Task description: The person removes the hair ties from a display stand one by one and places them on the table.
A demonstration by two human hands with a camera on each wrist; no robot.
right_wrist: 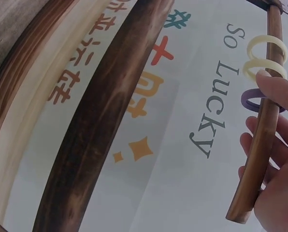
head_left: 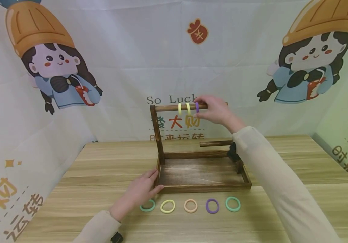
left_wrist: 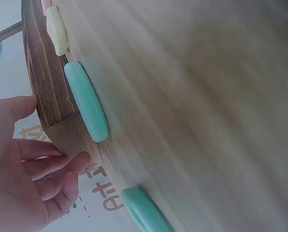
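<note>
R sleeve (head_left: 283, 182) pt-hides rack (head_left: 204, 188); R hand (head_left: 216, 108) pinching purple ring (head_left: 197, 107), L hand (head_left: 140, 188) spread @ rack corner.

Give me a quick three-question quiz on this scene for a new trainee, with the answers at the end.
1. How many yellow rings are on the upper rod?
2. True or false: the left hand is on the upper rod.
3. Which ring on that rod is nearest its free end: A, peach; B, purple; C, yellow?

Key: 1. Two. 2. False; it is at the near left corner of the rack. 3. B, the purple ring.
</note>
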